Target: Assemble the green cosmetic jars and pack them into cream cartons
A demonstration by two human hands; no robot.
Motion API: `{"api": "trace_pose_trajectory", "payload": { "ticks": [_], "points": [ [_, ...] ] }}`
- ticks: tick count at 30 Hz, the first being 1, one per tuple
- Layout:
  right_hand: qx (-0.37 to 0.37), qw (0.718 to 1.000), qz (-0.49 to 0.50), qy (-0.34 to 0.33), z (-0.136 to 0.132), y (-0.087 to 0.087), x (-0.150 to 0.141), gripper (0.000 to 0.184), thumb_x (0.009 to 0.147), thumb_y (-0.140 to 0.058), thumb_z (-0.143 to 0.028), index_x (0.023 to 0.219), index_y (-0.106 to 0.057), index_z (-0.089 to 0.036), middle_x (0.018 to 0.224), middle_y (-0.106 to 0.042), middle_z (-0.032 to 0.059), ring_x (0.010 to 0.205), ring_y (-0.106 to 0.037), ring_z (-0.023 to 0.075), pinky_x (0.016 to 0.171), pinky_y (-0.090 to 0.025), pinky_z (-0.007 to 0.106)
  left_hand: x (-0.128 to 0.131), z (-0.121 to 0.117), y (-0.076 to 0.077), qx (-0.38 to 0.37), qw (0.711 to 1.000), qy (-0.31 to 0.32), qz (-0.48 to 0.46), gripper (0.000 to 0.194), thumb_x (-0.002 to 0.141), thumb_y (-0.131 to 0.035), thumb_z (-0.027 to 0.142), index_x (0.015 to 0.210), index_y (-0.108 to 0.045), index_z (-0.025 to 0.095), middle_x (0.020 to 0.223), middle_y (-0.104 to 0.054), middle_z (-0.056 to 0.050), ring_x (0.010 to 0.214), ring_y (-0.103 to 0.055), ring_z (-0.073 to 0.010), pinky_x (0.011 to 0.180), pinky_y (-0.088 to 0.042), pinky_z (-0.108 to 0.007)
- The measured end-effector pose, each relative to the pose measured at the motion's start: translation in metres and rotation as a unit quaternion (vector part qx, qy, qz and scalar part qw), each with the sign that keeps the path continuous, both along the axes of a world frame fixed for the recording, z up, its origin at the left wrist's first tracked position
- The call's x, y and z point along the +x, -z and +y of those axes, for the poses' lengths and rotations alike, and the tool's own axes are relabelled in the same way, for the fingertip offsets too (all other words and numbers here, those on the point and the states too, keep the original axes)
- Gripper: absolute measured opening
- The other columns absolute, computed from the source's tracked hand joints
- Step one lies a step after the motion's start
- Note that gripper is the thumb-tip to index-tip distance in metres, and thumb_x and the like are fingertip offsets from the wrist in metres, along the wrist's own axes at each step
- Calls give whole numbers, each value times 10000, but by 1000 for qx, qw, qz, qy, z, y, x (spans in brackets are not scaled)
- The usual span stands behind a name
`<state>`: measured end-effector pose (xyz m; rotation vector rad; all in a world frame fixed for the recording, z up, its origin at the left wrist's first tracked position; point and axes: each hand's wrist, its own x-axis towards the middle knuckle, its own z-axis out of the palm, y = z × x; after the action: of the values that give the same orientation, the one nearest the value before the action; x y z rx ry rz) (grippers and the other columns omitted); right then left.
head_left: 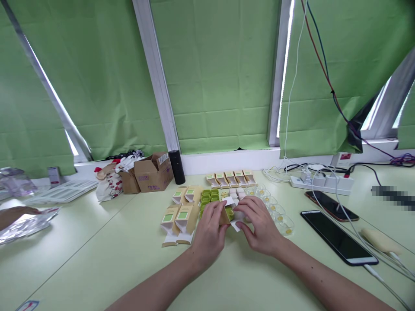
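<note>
My left hand [209,231] grips a small tan cardboard box [224,217] with its white inner flaps turned out. My right hand [259,222] is curled at the box's right side, its fingertips on the white flap [236,226]. Just behind the hands sit several green square cups [210,195], partly hidden, and pale pink and white pieces [238,193]. Clear plastic cups [277,208] with yellow centres curve round on the right. To the left stand open tan boxes [183,217] with green labels; another row of open boxes [231,179] stands at the back.
A brown carton [153,175], a black cylinder [177,167] and a white patterned bag [110,185] stand by the wall. Two phones [337,237], cables and a power strip [322,183] lie right. At far left, another person's hand [16,215] touches silvery packaging [29,225].
</note>
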<state>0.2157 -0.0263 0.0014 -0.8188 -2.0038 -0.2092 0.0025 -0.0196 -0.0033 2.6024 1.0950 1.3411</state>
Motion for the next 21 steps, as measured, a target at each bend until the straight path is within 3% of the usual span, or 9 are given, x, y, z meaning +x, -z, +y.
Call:
{"api": "trace_pose_trajectory", "payload": {
  "ticks": [7, 14, 21],
  "points": [
    [5, 996, 55, 64, 1, 4, -14, 71, 935, -612, -168, 961, -622, -232, 1080, -579, 96, 1096, -506, 315, 903, -476, 533, 4, -3, 2, 70, 997, 0, 42, 669, 943, -611, 94, 1557, -378, 223, 1337, -591, -165, 1285, -577, -311, 1045, -563, -494],
    [-22, 994, 85, 57, 6, 9, -14, 120, 944, -581, -147, 858, -574, -230, 1003, -588, 69, 1041, -515, 283, 906, -453, 503, 5, -2, 2, 89, 994, -6, 57, 659, 946, -622, 99, 1552, -389, 212, 1319, -604, -168, 1261, -587, -313, 1020, -577, -484],
    [-26, 989, 141, 29, 6, 5, -10, 110, 951, -592, -187, 860, -575, -245, 1064, -661, 67, 1145, -557, 296, 996, -438, 516, 1, 1, -1, 99, 993, -17, 56, 651, 967, -600, 136, 1571, -378, 236, 1318, -608, -159, 1248, -609, -311, 1033, -571, -489]
  ]
}}
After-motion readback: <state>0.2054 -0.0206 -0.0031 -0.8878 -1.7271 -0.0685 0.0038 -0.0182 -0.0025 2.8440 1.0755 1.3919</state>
